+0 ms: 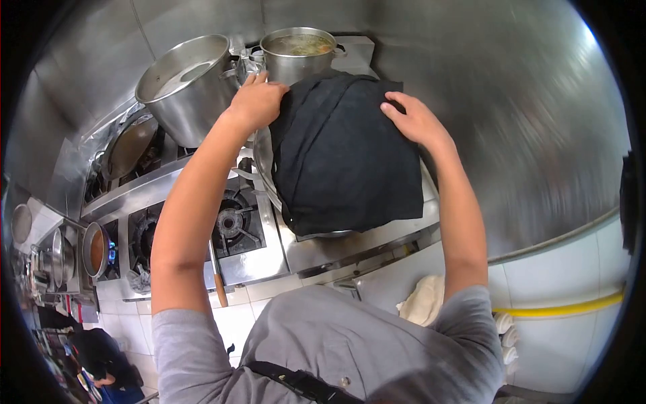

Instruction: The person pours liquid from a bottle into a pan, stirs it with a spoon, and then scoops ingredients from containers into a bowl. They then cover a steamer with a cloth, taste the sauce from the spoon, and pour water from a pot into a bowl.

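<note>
A black cloth (350, 155) lies spread over a wide metal vessel (264, 158), whose rim shows along the left side and at the bottom. At the cloth's upper left edge is my left hand (258, 101), its fingers apart and its thumb side against the fabric. My right hand (414, 120) rests at the upper right edge, thumb and fingers spread apart near the cloth's corner. What lies under the cloth is hidden.
Behind stand a large steel pot (192, 101) and a smaller pot (299, 57) with liquid. Left are gas burners (231, 222), a wooden-handled tool (220, 289), a pan (97, 249) over a blue flame and a person (101, 357). A metal wall (498, 121) rises right.
</note>
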Demonstrator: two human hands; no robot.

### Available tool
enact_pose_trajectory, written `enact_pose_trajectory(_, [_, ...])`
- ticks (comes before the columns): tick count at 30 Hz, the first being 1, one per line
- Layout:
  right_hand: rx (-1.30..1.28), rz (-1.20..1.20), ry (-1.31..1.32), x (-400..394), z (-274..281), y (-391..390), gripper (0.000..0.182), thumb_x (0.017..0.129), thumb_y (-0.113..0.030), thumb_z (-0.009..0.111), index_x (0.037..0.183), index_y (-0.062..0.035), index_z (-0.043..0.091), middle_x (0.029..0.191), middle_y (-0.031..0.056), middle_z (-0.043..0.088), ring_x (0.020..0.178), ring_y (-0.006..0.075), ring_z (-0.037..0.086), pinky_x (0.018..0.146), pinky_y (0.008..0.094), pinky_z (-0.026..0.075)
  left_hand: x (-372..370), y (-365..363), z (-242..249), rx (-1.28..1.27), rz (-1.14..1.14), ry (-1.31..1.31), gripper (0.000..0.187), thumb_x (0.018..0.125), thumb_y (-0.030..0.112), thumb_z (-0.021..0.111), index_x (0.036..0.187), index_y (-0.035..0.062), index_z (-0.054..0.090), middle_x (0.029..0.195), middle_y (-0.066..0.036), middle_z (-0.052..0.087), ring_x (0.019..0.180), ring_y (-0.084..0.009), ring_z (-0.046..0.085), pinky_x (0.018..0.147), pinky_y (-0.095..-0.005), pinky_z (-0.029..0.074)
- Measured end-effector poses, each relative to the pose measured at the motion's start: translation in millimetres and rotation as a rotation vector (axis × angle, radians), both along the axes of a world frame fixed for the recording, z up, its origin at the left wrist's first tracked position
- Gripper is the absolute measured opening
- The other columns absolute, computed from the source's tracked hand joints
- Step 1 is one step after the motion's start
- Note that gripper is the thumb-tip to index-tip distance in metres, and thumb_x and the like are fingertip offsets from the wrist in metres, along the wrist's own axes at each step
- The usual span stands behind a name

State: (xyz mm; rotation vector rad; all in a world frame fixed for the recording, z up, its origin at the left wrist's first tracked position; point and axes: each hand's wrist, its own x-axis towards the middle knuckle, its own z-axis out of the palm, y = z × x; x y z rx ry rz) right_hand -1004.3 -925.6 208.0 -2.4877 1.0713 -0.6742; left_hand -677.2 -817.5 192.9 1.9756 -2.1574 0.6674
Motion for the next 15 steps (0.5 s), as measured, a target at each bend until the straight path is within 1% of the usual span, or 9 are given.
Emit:
enact_pose_trajectory(1, [-0.018, -0.056, 0.010, -2, 5, 8, 0.053, 0.091, -0.038, 0.058, 0.131, -0.0028, 0.055, 0.131, 0.0204, 0.058, 0.123, 0.0339, 0.054, 0.104, 0.0395, 0.041, -3, 8, 12, -0.010, 0.013, 0.002, 0.040, 0.081, 0.007, 0.055, 0.120, 0.0054, 0.062, 0.112, -0.012, 0.067, 0.119, -0.0324, 0.053, 0.105, -0.0430, 0.037])
enact_pose_trajectory(3, [-0.042, -0.092, 0.018, -3, 8, 15, 0.053, 0.090, -0.038, 0.059, 0.132, -0.0054, 0.055, 0.132, 0.0203, 0.057, 0.122, 0.0333, 0.055, 0.105, 0.0403, 0.040, -26, 43, 50, -0.258, -0.167, -0.030, 0.039, 0.081, 0.005, 0.058, 0.120, 0.0067, 0.059, 0.124, -0.012, 0.061, 0.133, -0.0373, 0.042, 0.107, -0.0467, 0.036])
enact_pose_trajectory(5, [-0.340, 0.009, -0.063, -1, 7, 17, 0.055, 0.085, -0.038, 0.065, 0.131, -0.0090, 0.057, 0.118, 0.0182, 0.064, 0.113, 0.0336, 0.058, 0.107, 0.0434, 0.037, -54, 86, 76, -0.532, -0.389, 0.112, 0.025, 0.071, 0.003, 0.065, 0.096, 0.0026, 0.063, 0.105, -0.010, 0.065, 0.112, -0.0330, 0.055, 0.095, -0.0381, 0.045])
enact_pose_trajectory(6, [-0.344, 0.021, -0.068, 5, 13, 23, 0.055, 0.085, -0.038, 0.065, 0.131, -0.0090, 0.057, 0.118, 0.0182, 0.064, 0.113, 0.0336, 0.058, 0.107, 0.0434, 0.037, -70, 117, 83, -0.485, -0.422, 0.207, 0.025, 0.068, 0.003, 0.066, 0.093, 0.0027, 0.063, 0.100, -0.010, 0.064, 0.105, -0.0315, 0.057, 0.090, -0.0382, 0.047])
enact_pose_trajectory(7, [-0.425, 0.182, 0.048, 12, 25, 32, 0.057, 0.083, -0.035, 0.068, 0.131, -0.0078, 0.056, 0.108, 0.0165, 0.063, 0.106, 0.0332, 0.058, 0.109, 0.0446, 0.036, -84, 147, 82, -0.439, -0.458, 0.302, 0.025, 0.066, 0.004, 0.066, 0.090, 0.0028, 0.062, 0.095, -0.010, 0.063, 0.097, -0.0300, 0.059, 0.085, -0.0383, 0.049])
enact_pose_trajectory(8, [-0.499, 0.338, 0.168, 18, 30, 41, 0.059, 0.080, -0.032, 0.071, 0.131, -0.0067, 0.055, 0.097, 0.0148, 0.062, 0.100, 0.0328, 0.058, 0.111, 0.0458, 0.034, -91, 171, 74, -0.478, -0.577, 0.173, 0.027, 0.066, 0.002, 0.066, 0.093, 0.0009, 0.065, 0.095, -0.013, 0.064, 0.086, -0.0278, 0.063, 0.075, -0.0400, 0.050])
enact_pose_trajectory(9, [-0.606, 0.458, 0.143, 31, 27, 41, 0.062, 0.078, -0.033, 0.072, 0.132, -0.0086, 0.054, 0.082, 0.0112, 0.052, 0.087, 0.0303, 0.055, 0.113, 0.0488, 0.031, -104, 196, 66, -0.371, -0.584, 0.156, 0.026, 0.062, 0.005, 0.068, 0.088, 0.0014, 0.065, 0.090, -0.009, 0.065, 0.084, -0.0251, 0.063, 0.075, -0.0399, 0.051])
enact_pose_trajectory(11, [-0.605, 0.513, 0.216, 58, 25, 45, 0.062, 0.079, -0.035, 0.071, 0.133, -0.0093, 0.054, 0.082, 0.0112, 0.053, 0.088, 0.0296, 0.055, 0.113, 0.0489, 0.029, -116, 231, 25, -0.305, -0.660, 0.165, 0.026, 0.063, 0.011, 0.070, 0.087, 0.0047, 0.066, 0.083, -0.006, 0.062, 0.084, -0.0229, 0.063, 0.080, -0.0414, 0.050])
enact_pose_trajectory(15, [-0.556, 0.463, 0.404, 100, 24, 53, 0.061, 0.082, -0.047, 0.064, 0.131, -0.0116, 0.057, 0.089, 0.0137, 0.059, 0.094, 0.0298, 0.057, 0.112, 0.0489, 0.027, -88, 281, -53, 0.116, -0.444, 0.367, 0.017, 0.072, 0.013, 0.071, 0.086, 0.0069, 0.065, 0.080, -0.004, 0.064, 0.084, -0.0212, 0.062, 0.083, -0.0389, 0.048])
